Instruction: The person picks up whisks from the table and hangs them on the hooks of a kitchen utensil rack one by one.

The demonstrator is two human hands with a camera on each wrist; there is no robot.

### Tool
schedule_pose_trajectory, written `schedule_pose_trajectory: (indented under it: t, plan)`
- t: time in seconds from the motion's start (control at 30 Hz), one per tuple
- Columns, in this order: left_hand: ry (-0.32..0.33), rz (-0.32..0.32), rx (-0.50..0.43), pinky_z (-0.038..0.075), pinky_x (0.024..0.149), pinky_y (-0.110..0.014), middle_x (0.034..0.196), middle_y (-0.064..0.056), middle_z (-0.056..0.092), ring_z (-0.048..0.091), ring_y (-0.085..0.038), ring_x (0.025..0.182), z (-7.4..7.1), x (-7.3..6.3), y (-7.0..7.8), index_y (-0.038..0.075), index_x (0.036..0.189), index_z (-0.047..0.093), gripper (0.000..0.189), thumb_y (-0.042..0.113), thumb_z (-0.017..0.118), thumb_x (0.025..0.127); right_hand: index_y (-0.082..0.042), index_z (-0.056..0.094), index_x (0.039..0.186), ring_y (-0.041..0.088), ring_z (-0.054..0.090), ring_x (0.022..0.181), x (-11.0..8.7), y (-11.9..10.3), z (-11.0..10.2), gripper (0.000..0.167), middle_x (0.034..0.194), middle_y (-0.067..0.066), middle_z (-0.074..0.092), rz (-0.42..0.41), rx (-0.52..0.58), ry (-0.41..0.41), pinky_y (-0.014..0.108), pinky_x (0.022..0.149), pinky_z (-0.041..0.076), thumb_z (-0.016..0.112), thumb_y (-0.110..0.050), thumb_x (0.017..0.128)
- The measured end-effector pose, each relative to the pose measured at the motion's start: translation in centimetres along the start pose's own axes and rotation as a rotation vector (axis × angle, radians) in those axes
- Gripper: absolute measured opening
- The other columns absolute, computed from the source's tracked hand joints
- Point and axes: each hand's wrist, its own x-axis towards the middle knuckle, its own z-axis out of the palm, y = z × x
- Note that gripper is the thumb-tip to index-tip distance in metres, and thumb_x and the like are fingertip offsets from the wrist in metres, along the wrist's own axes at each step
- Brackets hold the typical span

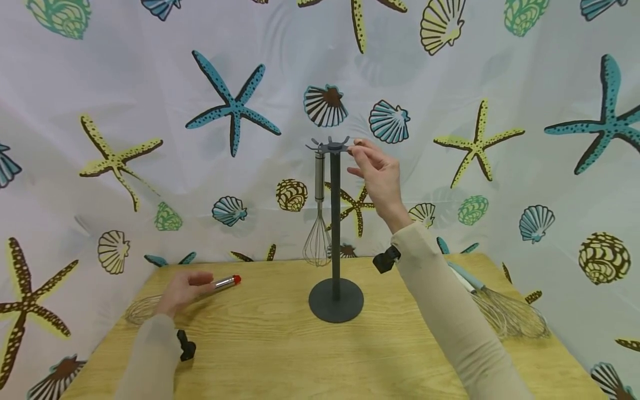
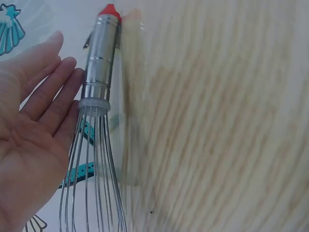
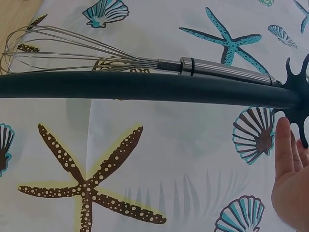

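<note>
A dark whisk stand (image 1: 336,222) with a round base stands upright mid-table, a ring of hooks at its top. From one hook hangs a steel whisk (image 1: 319,178), wires downward. My right hand (image 1: 379,175) pinches the tip of a hook on the stand's right side; the right wrist view shows its fingers (image 3: 284,145) against the hooked top. At the left lies another whisk (image 2: 100,63), with a metal handle and red tip. Beside its handle is my left hand (image 1: 182,291), fingers extended and fingertips right at the handle, thumb apart from it.
Two more whisks lie at the table's right side, one with a blue-grey handle (image 1: 467,274) and one with a white handle (image 1: 461,278), partly behind my right sleeve. A curtain (image 1: 280,66) printed with shells and starfish surrounds the wooden table (image 1: 260,344).
</note>
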Motion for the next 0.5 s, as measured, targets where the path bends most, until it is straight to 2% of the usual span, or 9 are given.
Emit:
schedule_pose_trajectory:
  t: [0.23,0.5]
  plan:
    - [-0.014,0.015,0.014,0.052,0.092,-0.047,0.128,-0.024,0.062,0.058,-0.039,0.116,-0.2,0.0,-0.8,-0.004,0.13,0.06,0.042,0.017,0.067,0.094,0.013,0.065,0.117,0.022,0.057,0.125,0.1,-0.1,0.0,0.034,0.141,0.017,0.053,0.013,0.01,-0.001,0.032,0.084,0.058,0.06,-0.015,0.098]
    - [0.008,0.005,0.083,0.051,0.091,-0.048,0.12,-0.023,0.067,0.06,-0.039,0.112,-0.3,0.2,-1.4,-0.004,0.123,0.065,0.037,0.014,0.07,0.091,0.013,0.065,0.117,0.021,0.059,0.122,0.0,-0.2,0.1,0.033,0.138,0.01,0.057,0.021,0.009,0.001,0.032,0.083,0.059,0.059,-0.014,0.098]
